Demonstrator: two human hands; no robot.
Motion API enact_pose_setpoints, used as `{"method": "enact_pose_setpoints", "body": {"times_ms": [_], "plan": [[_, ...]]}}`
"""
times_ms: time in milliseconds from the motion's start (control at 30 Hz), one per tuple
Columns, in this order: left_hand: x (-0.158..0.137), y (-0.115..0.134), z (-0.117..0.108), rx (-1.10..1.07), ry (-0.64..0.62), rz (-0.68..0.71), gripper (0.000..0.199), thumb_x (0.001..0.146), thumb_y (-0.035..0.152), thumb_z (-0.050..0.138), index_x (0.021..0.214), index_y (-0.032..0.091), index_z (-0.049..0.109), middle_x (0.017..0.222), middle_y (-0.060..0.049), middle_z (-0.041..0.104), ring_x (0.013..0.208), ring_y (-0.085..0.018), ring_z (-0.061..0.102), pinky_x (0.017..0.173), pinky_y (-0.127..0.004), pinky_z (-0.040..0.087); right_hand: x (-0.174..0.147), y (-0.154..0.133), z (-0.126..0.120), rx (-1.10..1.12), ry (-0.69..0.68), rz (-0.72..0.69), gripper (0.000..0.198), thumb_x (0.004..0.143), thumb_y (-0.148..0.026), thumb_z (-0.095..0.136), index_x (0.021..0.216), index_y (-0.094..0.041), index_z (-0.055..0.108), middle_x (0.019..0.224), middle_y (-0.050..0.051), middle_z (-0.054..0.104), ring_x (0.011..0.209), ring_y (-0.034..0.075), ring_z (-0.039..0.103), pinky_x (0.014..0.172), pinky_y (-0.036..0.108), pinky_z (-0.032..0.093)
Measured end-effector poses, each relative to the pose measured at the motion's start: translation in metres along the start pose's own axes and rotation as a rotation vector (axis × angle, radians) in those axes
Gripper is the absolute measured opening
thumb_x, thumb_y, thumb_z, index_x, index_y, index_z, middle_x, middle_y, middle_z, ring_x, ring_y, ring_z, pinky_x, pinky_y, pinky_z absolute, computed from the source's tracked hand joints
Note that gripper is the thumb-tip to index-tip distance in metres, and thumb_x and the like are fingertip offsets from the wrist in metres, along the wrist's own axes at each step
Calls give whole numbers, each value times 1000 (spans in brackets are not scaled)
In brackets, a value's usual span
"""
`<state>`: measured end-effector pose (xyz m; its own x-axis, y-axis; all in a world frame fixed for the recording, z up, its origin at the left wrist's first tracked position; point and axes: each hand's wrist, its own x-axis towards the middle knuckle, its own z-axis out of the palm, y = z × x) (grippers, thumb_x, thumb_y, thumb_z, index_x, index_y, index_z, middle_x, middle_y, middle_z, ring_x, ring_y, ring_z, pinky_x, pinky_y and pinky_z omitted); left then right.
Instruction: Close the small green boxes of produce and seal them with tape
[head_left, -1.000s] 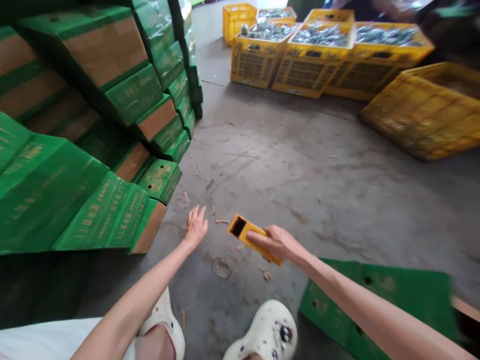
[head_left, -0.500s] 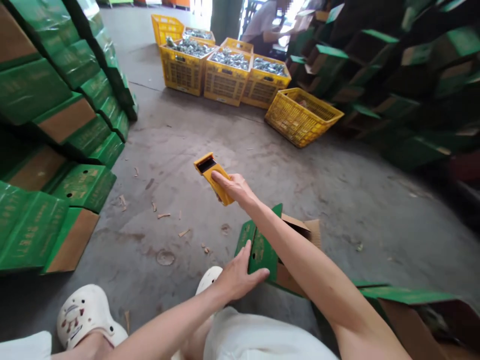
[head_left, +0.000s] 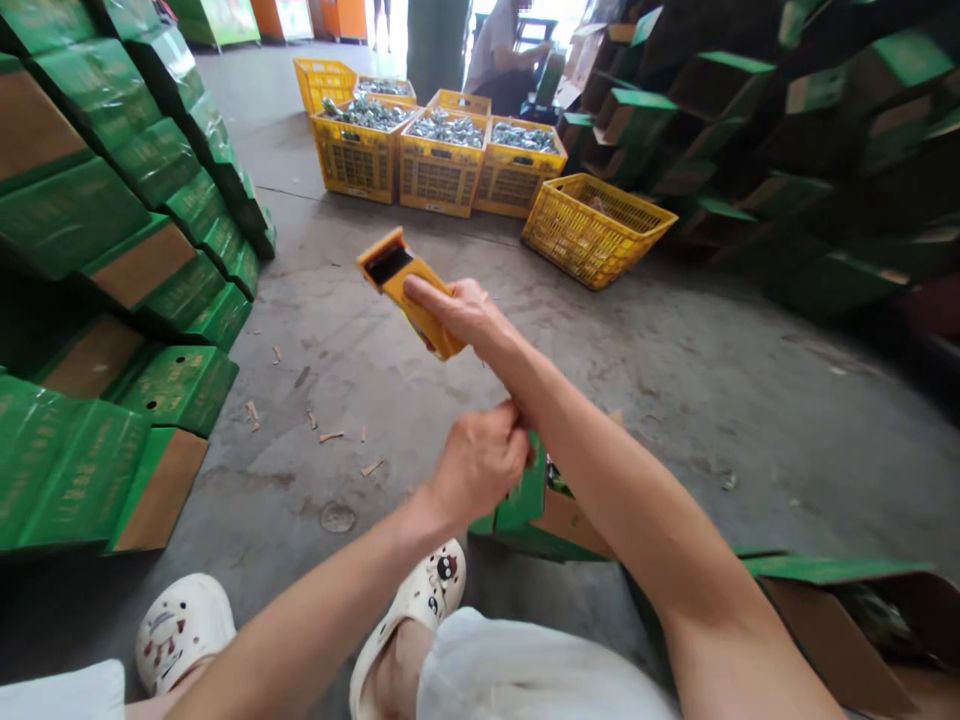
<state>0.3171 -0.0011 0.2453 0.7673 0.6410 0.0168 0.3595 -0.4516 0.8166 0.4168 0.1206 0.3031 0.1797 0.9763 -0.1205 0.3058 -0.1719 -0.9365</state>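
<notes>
In my right hand (head_left: 461, 312) is a yellow hand-held tool (head_left: 424, 310) with a dark opening at its far end; I cannot make out its exact kind. It is held up over the floor, in front of me. My left hand (head_left: 484, 455) is closed, with curled fingers at the raised flap of a green cardboard box (head_left: 523, 500). My right forearm passes above and hides part of this box. A gap in its top shows something green inside.
Stacks of green boxes (head_left: 90, 450) rise at left, more boxes (head_left: 720, 130) at right. Ahead stand yellow crates (head_left: 439, 175) of silvery packets, a yellow basket (head_left: 596, 235) and a seated person (head_left: 491, 50). An open box (head_left: 825, 640) lies at lower right. Scraps (head_left: 330, 437) litter the floor.
My left hand has gone from lying spread on the box to closed at its flap, which has lifted. My right hand has moved the yellow tool up and slightly left.
</notes>
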Motion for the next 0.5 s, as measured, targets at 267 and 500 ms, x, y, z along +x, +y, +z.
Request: {"method": "enact_pose_setpoints", "body": {"times_ms": [267,500], "plan": [[-27,8,24,178,-256,-111,60,91,67,55,123,16,60,104,-19,77,100,-39,75,83,-43,56,-8,-39,-12,75,91,-63,63,77,-78,74,68,-17,66,56,2,67,48,13,65,42,19,50],[-5,10,69,282,-318,-173,30,95,28,50,111,9,67,104,-23,77,100,-35,76,82,-39,57,-10,0,-6,19,1,14,61,79,-75,75,68,-15,68,56,3,68,45,13,63,39,20,48]]}}
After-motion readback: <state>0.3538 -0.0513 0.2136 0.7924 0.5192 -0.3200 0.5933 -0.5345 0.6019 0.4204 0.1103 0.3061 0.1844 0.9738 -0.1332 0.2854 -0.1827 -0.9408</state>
